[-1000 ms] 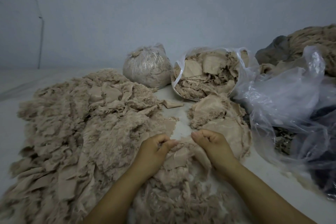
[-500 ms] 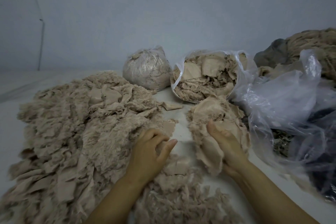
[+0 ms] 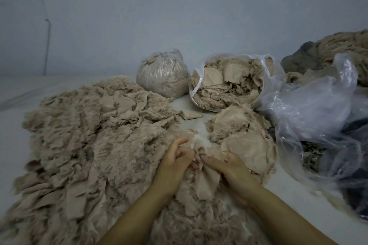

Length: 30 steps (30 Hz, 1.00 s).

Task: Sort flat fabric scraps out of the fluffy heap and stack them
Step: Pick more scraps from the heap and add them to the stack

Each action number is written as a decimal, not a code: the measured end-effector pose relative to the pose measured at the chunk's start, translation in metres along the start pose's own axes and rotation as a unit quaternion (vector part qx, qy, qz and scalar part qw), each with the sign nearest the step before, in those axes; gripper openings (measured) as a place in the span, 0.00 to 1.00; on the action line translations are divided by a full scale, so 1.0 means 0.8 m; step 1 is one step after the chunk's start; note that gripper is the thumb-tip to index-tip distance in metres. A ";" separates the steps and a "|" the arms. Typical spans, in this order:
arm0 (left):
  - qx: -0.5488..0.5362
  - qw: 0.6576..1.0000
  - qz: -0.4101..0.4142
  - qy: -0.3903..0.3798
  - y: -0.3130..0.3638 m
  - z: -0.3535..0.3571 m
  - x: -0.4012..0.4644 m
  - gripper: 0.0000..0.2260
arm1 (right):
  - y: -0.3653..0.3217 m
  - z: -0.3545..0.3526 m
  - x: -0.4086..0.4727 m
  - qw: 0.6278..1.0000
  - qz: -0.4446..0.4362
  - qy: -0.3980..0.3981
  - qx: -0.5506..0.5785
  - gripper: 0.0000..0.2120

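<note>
A wide beige fluffy heap [image 3: 79,145] of fur-backed fabric scraps covers the left and near part of the white surface. My left hand [image 3: 175,161] and my right hand [image 3: 229,167] meet at the heap's near right edge, both gripping one flat beige scrap [image 3: 205,181] that hangs between them. Just beyond my right hand lies a small stack of flat scraps [image 3: 245,145], smooth side up.
An open clear bag [image 3: 229,81] full of beige scraps lies on its side behind the stack. A tied bag of scraps [image 3: 162,74] stands left of it. Crumpled clear plastic bags [image 3: 318,109] and more fabric crowd the right. One loose scrap [image 3: 189,115] lies between heap and bag.
My right hand has left the stack and come back toward me. Both hands have closed together on a scrap at the heap's edge.
</note>
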<state>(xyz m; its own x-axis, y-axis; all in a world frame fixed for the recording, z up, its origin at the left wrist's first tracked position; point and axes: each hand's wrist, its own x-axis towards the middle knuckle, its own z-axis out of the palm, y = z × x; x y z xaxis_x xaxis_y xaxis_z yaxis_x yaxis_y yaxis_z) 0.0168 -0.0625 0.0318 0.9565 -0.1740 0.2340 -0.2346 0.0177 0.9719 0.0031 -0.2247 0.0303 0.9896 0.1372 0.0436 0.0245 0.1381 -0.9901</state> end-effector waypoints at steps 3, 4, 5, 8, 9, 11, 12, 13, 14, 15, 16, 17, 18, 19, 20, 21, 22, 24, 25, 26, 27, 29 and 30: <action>0.120 0.991 0.042 -0.045 -0.004 0.004 -0.004 0.19 | 0.004 0.004 0.001 1.000 0.000 0.021 -0.003 0.18; 0.157 0.984 0.070 -0.036 -0.005 0.006 -0.005 0.16 | 0.003 0.005 0.001 1.000 -0.007 0.018 0.004 0.19; 0.172 0.981 0.086 -0.015 -0.005 0.007 -0.004 0.12 | 0.003 0.005 0.001 1.000 -0.016 0.019 0.007 0.20; 0.092 0.993 0.025 0.071 -0.004 0.004 0.000 0.08 | 0.003 0.004 0.004 0.999 -0.038 0.035 0.005 0.18; 0.036 0.995 -0.008 0.092 -0.001 0.001 0.002 0.07 | 0.003 0.003 0.004 0.999 -0.038 0.038 0.003 0.14; -0.056 0.992 -0.056 0.101 0.002 -0.005 0.005 0.09 | 0.004 -0.001 0.005 0.999 -0.024 0.035 -0.002 0.10; -0.077 0.990 -0.068 0.097 0.004 -0.007 0.005 0.10 | 0.005 -0.003 0.005 0.999 -0.014 0.031 0.004 0.10; -0.088 0.989 -0.079 0.088 0.005 -0.007 0.005 0.10 | 0.005 -0.004 0.006 1.000 -0.005 0.023 0.016 0.09; -0.091 0.989 -0.085 0.074 0.006 -0.007 0.005 0.10 | 0.004 -0.004 0.005 1.000 0.002 0.013 0.027 0.08; -0.087 0.990 -0.090 0.061 0.007 -0.006 0.004 0.10 | 0.004 -0.005 0.005 0.999 0.007 0.002 0.033 0.10; -0.078 0.992 -0.092 0.048 0.007 -0.005 0.003 0.10 | 0.003 -0.005 0.005 0.999 0.014 -0.010 0.028 0.14; -0.069 0.993 -0.092 0.032 0.006 -0.003 0.002 0.10 | 0.002 -0.004 0.003 0.999 0.018 -0.024 0.020 0.16; -0.070 0.993 -0.090 0.011 0.004 -0.001 0.001 0.10 | 0.002 -0.002 0.002 0.999 0.021 -0.030 0.011 0.15; -0.075 0.993 -0.086 -0.010 0.004 0.001 -0.001 0.08 | 0.002 0.001 0.000 0.999 0.021 -0.033 0.001 0.13; -0.078 0.994 -0.075 -0.021 0.002 0.002 -0.002 0.06 | 0.003 0.003 -0.001 0.999 0.020 -0.028 -0.008 0.13; -0.063 0.996 -0.060 -0.013 0.002 0.003 -0.002 0.03 | 0.003 0.004 -0.001 1.000 0.015 -0.020 -0.014 0.14; -0.036 0.998 -0.042 0.014 0.001 0.003 -0.002 0.02 | 0.004 0.007 -0.002 1.000 0.005 -0.013 -0.022 0.13; -0.014 0.996 -0.025 0.079 -0.003 0.003 0.001 0.08 | 0.003 0.009 -0.001 0.999 -0.013 -0.002 -0.038 0.13; -0.029 0.994 -0.035 0.099 -0.002 0.003 0.002 0.11 | 0.002 0.011 -0.001 0.999 -0.017 0.002 -0.046 0.14; -0.056 0.991 -0.052 0.109 -0.001 0.003 0.003 0.12 | 0.001 0.011 -0.001 0.998 -0.020 0.003 -0.057 0.15; -0.086 0.988 -0.070 0.110 0.001 0.003 0.003 0.12 | 0.001 0.011 0.000 0.997 -0.023 0.003 -0.069 0.16; -0.132 0.984 -0.086 0.081 0.001 0.000 0.003 0.12 | 0.002 0.010 -0.001 0.996 -0.029 0.000 -0.083 0.16; -0.119 0.988 -0.083 0.055 -0.002 -0.001 0.003 0.10 | 0.003 0.009 -0.001 0.996 -0.033 -0.004 -0.087 0.16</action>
<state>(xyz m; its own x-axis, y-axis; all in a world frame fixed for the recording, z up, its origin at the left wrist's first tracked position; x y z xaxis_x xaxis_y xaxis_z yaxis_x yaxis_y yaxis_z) 0.0199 -0.0620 0.0312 0.9944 -0.0869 0.0603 -0.0387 0.2312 0.9721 0.0015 -0.2174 0.0288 0.9838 0.1413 0.1103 0.1150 -0.0256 -0.9930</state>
